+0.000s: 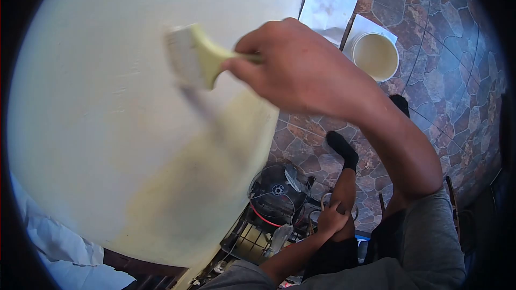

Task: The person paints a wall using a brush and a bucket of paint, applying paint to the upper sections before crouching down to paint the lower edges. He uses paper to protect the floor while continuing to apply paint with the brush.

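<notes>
My right hand (290, 67) grips the handle of a wide paintbrush (207, 56) with a pale yellow-green body. The pale bristles are at a large whitish surface (97, 91), slightly blurred; whether they touch it is unclear. A yellowish patch (166, 188) covers the lower right part of that surface, with shadows over it. Low in the view, my left hand (332, 219) rests at my bent leg near the knee. Its fingers are small and partly hidden, so their grip is unclear.
A round white tub (375, 57) of cream-coloured contents stands on white sheets (329, 8) on the stone-patterned floor (301, 134). A black fan-like device (277, 190) and a wire rack (252, 241) are beside the surface's lower right edge. White crumpled sheeting (67, 241) lies at lower left.
</notes>
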A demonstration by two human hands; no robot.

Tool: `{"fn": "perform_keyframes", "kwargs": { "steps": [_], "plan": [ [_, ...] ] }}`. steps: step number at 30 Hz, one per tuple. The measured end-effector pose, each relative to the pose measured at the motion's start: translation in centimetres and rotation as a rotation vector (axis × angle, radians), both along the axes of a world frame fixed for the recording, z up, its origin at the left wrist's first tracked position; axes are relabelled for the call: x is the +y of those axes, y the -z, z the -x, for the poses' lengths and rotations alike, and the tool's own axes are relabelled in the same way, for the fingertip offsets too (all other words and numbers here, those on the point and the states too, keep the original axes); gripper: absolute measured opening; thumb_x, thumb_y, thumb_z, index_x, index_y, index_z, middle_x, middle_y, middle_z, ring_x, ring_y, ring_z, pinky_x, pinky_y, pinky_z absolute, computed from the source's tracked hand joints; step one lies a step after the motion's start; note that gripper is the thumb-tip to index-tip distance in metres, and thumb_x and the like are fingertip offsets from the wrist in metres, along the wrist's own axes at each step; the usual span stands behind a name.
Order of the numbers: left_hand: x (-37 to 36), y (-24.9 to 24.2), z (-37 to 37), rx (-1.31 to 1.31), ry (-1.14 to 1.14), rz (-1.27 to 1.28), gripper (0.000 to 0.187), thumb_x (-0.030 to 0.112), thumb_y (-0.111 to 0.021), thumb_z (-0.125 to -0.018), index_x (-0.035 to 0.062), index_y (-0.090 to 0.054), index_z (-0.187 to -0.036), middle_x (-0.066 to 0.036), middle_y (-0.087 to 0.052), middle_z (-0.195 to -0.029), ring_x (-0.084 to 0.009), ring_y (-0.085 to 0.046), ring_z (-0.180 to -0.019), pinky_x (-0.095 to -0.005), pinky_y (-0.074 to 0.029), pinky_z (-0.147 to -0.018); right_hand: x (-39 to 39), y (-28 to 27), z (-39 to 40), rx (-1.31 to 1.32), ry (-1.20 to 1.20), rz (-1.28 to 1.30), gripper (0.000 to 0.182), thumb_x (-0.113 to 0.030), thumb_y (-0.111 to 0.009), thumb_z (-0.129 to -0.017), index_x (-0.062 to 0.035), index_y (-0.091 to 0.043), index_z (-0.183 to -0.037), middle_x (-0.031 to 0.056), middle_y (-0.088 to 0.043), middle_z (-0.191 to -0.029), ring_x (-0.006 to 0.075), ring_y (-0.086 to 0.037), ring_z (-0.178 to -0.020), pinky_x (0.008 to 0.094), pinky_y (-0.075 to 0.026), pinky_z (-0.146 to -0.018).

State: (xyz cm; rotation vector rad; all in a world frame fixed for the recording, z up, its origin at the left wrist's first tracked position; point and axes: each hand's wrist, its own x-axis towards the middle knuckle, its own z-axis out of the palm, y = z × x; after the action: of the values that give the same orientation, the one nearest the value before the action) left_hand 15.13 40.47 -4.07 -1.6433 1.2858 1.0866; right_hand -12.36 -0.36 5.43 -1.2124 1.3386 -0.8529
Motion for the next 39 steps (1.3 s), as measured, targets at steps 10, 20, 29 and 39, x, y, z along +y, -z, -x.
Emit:
{"fn": "perform_keyframes", "kwargs": {
  "steps": [10,20,29,39],
  "plan": [
    [0.4,0.1,0.7,0.0,0.007,-0.006,0.059,0.043,-0.065,-0.082,0.0151,-0.058,-0.133,-0.029,-0.058,-0.129,-0.0462,-0.061,-0.112,-0.0504,-0.052,-0.093,-3.4,13.3,-1.7,-0.128,0.055,0.07,0.045,-0.041,-0.063,-0.094,0.0005,-0.075,-0.107,0.0063,-0.06,-0.069,0.0139,-0.049,-0.061,0.0311,-0.042,-0.057],
    [2.1,0.8,-0.3,0.033,-0.039,0.086,0.06,0.043,-0.067,-0.08,0.0155,-0.058,-0.133,-0.028,-0.058,-0.127,-0.0478,-0.064,-0.105,-0.052,-0.054,-0.088,-2.2,28.1,-1.8,0.019,0.057,-0.36,0.048,-0.044,-0.06,-0.09,0.0023,-0.073,-0.097,0.0139,-0.067,-0.08,0.0223,-0.058,-0.067,0.0381,-0.047,-0.065],
    [2.2,0.6,-0.1,0.034,-0.046,0.077,0.06,0.043,-0.066,-0.08,0.0152,-0.059,-0.133,-0.028,-0.056,-0.131,-0.0464,-0.06,-0.114,-0.0509,-0.053,-0.093,-3.2,17.2,-0.9,0.277,-0.03,0.039,0.049,-0.04,-0.057,-0.095,0.0056,-0.073,-0.102,0.0221,-0.068,-0.078,0.031,-0.064,-0.07,0.0434,-0.051,-0.072],
    [1.9,0.4,0.5,-0.035,-0.041,-0.012,0.062,0.046,-0.065,-0.081,0.016,-0.058,-0.135,-0.024,-0.055,-0.135,-0.0437,-0.058,-0.12,-0.0487,-0.05,-0.098,-1.7,-8.3,6.2,-0.129,-0.237,-0.148,0.042,-0.022,-0.045,-0.101,0.0133,-0.068,-0.097,0.0192,-0.067,-0.075,0.0223,-0.06,-0.066,0.0396,-0.051,-0.063]
  ]
}}
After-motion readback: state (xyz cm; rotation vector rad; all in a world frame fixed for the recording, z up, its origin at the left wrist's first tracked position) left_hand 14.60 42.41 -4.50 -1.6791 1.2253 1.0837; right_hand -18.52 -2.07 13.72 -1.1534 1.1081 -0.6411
